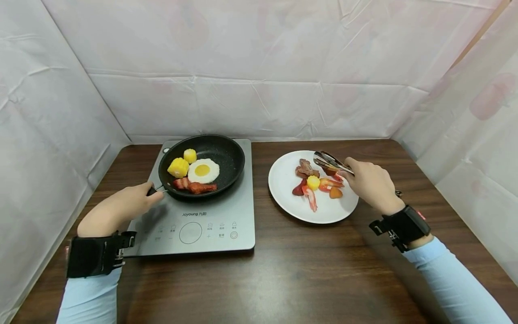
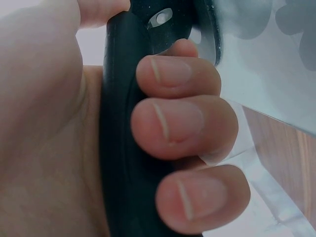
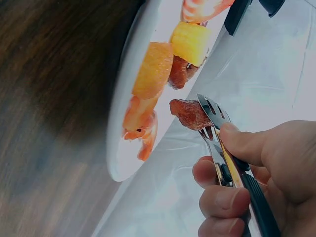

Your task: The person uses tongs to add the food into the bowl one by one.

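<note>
My left hand (image 1: 121,207) grips the black handle (image 2: 121,128) of a frying pan (image 1: 226,157), its fingers curled round it. In the pan lie a fried egg (image 1: 203,171), two corn pieces (image 1: 178,168) and reddish meat (image 1: 198,187). My right hand (image 1: 373,184) holds metal tongs (image 1: 332,162) above the right side of a white plate (image 1: 283,180). Between the tongs' fork-like tips is a piece of brown-red meat (image 3: 190,113). On the plate sit a corn piece (image 1: 313,182), browned meat (image 1: 306,168), shrimp (image 1: 329,183) and an orange chunk (image 1: 335,192).
The pan rests on a silver induction cooker (image 1: 238,225) at the left of the dark wooden table (image 1: 291,270). White sheeting (image 1: 259,108) stands along the back and both sides. Each wrist wears a black camera mount (image 1: 404,225).
</note>
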Demonstrator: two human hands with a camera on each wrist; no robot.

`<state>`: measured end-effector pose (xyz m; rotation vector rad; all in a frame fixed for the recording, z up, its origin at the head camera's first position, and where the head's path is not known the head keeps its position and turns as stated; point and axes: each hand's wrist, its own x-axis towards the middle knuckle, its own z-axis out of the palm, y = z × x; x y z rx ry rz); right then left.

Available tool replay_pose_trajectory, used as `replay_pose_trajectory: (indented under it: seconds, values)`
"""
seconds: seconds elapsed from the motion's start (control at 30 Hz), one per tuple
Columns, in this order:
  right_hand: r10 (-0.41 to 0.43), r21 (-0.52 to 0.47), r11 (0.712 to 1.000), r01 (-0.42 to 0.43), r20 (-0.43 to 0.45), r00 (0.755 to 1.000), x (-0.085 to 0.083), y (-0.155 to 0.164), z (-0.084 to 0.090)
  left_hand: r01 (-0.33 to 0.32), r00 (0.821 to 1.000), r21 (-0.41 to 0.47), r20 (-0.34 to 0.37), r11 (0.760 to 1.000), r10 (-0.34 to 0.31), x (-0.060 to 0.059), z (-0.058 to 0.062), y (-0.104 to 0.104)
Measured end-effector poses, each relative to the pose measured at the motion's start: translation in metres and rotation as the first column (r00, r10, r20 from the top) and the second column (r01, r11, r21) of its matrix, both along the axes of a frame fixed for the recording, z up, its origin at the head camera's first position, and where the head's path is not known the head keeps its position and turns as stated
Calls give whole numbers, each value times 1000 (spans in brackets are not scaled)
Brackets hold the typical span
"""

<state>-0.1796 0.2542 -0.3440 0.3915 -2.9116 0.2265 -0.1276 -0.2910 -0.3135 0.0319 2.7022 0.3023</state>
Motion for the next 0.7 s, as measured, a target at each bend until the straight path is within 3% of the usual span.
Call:
replay_pose_trajectory:
  seconds: [0.7]
  values:
    - [35, 12, 999, -35, -41, 999, 17, -21, 25, -2, 1000, 5, -4, 1000, 2, 1, 0, 0]
